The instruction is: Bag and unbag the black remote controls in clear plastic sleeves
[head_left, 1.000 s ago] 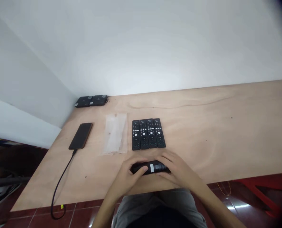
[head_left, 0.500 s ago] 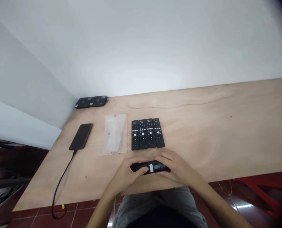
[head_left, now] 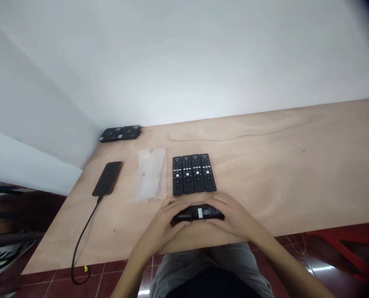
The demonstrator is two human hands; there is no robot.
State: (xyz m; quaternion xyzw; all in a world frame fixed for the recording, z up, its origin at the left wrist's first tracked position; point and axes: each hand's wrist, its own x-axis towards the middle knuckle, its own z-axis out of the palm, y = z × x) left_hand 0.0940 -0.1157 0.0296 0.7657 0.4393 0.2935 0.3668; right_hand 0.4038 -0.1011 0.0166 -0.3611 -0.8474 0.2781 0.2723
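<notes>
Remote control (head_left: 203,213) lies across the person's two hands, close to the near edge of the table, and a small white label (head_left: 200,213) shows on its upper face. The left hand (head_left: 162,229) closes around the left end, and the right hand (head_left: 232,217) curves over the right end, so both hands are gripping this one remote control and neither hand is open. I cannot tell if it touches the wood or is lifted a little, because the fingers and the remote's own shadow hide the contact. The work in hand seems to be handling this single remote with both hands, and any next move with it calls, in my judgement, for first loosening at least one hand. Just far of the hands, four more remote controls (head_left: 194,174) lie side by side in a tight row, so five are in view when counted together. Left of that row is one clear plastic sleeve (head_left: 151,174), flat on the plywood table (head_left: 283,182). Further left lies one smartphone (head_left: 107,178), with one black cable (head_left: 84,242) running toward the near edge. In the far left corner sit two flat black devices (head_left: 119,133), touching each other. Below the table, on the right, a red metal frame (head_left: 346,244) stands on dark red floor tiles (head_left: 324,265).
</notes>
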